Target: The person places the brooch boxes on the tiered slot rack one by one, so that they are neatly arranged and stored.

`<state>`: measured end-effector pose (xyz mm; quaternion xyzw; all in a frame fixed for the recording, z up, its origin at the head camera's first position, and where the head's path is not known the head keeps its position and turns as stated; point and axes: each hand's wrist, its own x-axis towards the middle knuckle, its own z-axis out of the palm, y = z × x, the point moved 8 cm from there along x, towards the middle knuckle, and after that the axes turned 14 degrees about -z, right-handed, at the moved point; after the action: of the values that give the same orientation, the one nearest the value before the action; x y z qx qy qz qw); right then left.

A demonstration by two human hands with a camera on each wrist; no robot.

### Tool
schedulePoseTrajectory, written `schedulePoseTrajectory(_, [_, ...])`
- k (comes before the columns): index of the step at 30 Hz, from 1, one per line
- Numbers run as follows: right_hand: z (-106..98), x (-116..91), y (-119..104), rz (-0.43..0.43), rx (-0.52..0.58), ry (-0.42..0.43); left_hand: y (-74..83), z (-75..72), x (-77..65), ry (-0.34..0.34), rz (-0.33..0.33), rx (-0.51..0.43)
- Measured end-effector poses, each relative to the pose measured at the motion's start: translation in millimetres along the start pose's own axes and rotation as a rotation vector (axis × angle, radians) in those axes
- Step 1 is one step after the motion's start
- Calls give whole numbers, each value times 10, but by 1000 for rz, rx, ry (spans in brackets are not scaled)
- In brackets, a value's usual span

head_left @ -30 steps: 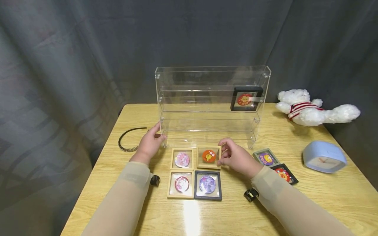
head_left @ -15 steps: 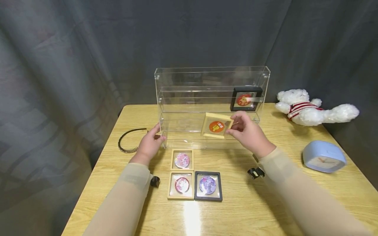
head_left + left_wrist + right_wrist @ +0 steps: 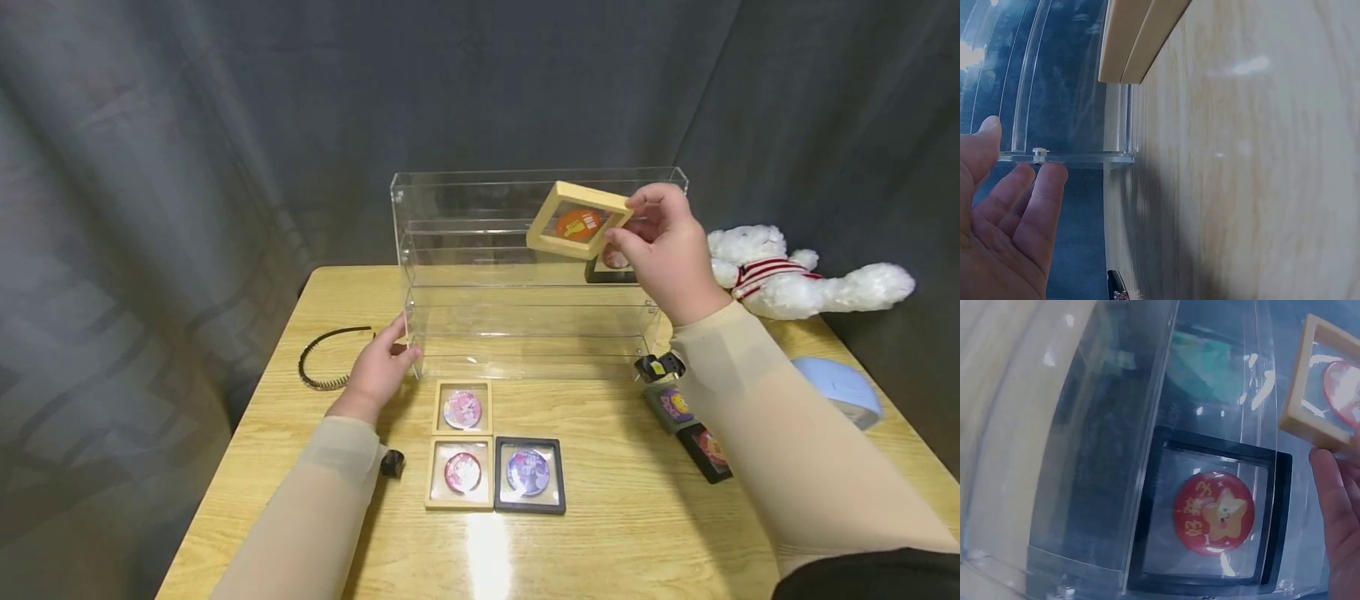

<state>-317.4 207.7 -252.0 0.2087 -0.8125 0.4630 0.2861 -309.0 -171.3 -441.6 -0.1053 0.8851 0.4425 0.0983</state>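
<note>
R hand [image 3: 663, 254] pinches the tilted wood frame [image 3: 579, 223] by one side, up at the clear shelf's [image 3: 465, 178] top right, toward the tabletop's [image 3: 592, 542] far edge. L hand [image 3: 377, 371] grips the shelf's left side. Prob. mid-placement; next move calls for levelling it, seating it on a tier w/o bumping the black frame [image 3: 1213, 514].

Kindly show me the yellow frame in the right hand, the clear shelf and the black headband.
Held frame [image 3: 578, 224]: head view, its orange centre.
Clear shelf [image 3: 480, 320]: head view, bare panel.
Black headband [image 3: 302, 360]: head view, leftmost curve.
</note>
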Motion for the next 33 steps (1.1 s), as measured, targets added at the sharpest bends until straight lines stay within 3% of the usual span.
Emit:
schedulePoseTrajectory(7, [69, 136, 27, 30, 79, 2, -17, -12, 8, 3, 0, 20])
schedulePoseTrajectory(13, [37, 187, 48, 20, -84, -27, -9, -6, 27, 4, 14, 22])
schedulePoseTrajectory(23, [160, 157, 165, 46, -69, -156, -27, -2, 42, 16, 18, 15])
schedulePoseTrajectory(27, [210, 131, 174, 23, -147, -232, -31, 5, 39, 17, 17, 12])
schedulePoseTrajectory(33, [218, 121, 176, -40, -241, -259, -24, 4, 25, 19, 13, 11])
